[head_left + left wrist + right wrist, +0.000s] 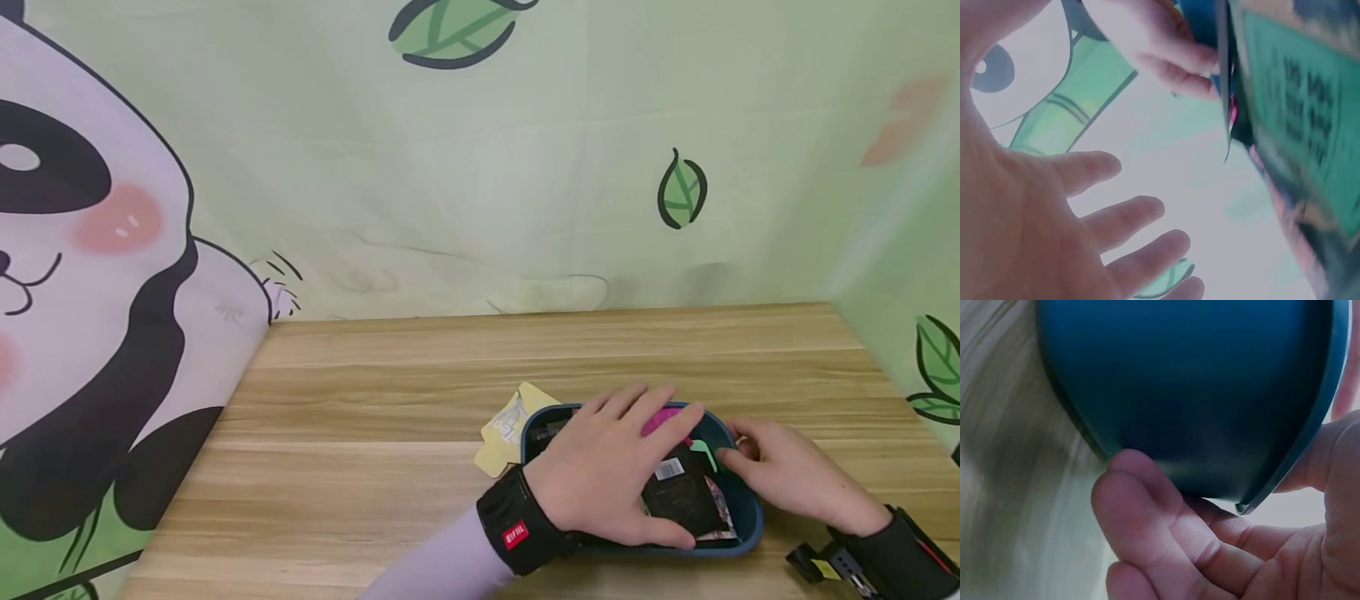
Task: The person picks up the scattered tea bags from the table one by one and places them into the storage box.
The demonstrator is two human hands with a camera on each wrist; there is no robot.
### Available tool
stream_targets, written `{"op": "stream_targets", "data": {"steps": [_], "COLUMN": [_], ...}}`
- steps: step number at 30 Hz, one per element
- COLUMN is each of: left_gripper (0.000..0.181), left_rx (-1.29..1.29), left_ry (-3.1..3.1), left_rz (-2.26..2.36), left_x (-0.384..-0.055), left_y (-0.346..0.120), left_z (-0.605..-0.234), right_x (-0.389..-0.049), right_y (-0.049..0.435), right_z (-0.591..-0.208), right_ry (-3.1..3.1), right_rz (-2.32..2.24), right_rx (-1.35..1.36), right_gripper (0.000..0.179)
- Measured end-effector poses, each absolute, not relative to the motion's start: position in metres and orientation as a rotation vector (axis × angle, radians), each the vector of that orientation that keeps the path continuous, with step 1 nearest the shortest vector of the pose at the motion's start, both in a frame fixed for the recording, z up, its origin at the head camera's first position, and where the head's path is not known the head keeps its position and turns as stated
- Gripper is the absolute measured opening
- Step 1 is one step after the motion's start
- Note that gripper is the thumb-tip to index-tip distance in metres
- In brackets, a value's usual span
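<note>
A blue plastic bin [745,521] stands on the table, filled with packets. My left hand [611,471] is over the bin with its fingers extended and apart, covering much of what lies inside. Under its thumb side a black packet with a white barcode label [693,504] shows. Something pink [660,420] peeks out behind the fingers, with a mint-green piece [703,454] beside the packet. In the left wrist view, a packet with a green printed panel [1300,94] rises beside the palm. My right hand [787,467] grips the bin's right rim, thumb inside and fingers against the outer wall [1179,394].
A pale yellow cut-out card [498,450] lies on the wooden table [360,467] at the bin's left side. Behind the table hangs a pale green backdrop [525,192] with leaves and a large panda, and it continues along the right side.
</note>
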State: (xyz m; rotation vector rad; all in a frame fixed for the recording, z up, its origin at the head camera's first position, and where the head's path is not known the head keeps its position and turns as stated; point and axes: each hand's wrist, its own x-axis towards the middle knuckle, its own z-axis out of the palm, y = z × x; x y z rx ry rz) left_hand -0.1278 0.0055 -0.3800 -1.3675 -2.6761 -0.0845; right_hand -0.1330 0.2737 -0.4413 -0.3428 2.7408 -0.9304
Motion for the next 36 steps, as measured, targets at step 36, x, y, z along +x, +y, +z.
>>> {"op": "stream_targets", "data": {"steps": [36], "left_gripper": [0.107], "left_rx": [-0.803], "left_ry": [-2.978], "left_rz": [0.009], "left_x": [-0.183], "left_y": [-0.143], "left_z": [-0.425], "right_x": [-0.133], "right_y": [0.273], "right_z": [-0.442], "right_ry": [2.755], "right_rz": [-0.888], "right_rx": [-0.325], "right_gripper": [0.043]}}
